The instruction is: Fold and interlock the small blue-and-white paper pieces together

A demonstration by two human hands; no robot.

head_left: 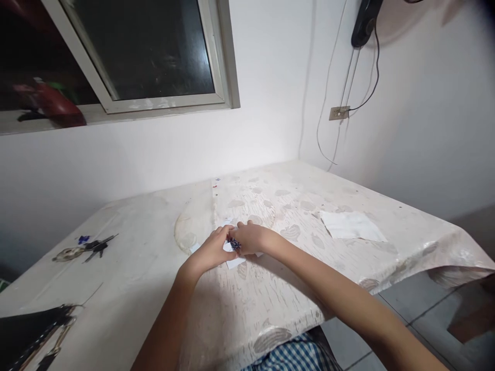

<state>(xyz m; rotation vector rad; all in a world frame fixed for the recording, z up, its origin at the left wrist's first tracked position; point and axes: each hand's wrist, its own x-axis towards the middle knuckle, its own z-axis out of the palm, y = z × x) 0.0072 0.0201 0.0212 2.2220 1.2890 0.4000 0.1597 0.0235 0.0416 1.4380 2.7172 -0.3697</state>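
My left hand (212, 251) and my right hand (249, 239) meet near the middle of the table. Between them is a small blue-and-white patterned thing (234, 243), mostly hidden by my fingers; its kind I cannot make out. Both hands have their fingers curled in around it. White paper pieces (235, 263) lie under and beside the hands, and another paper scrap (194, 248) shows at the left wrist's far side.
A patterned plastic cloth covers the table (154, 288). Keys (96, 247) lie at the left, with a black pouch (31, 332) nearer the front. A white paper sheet (352, 226) rests at the right. Walls stand behind; a wall socket (339, 113) has cords.
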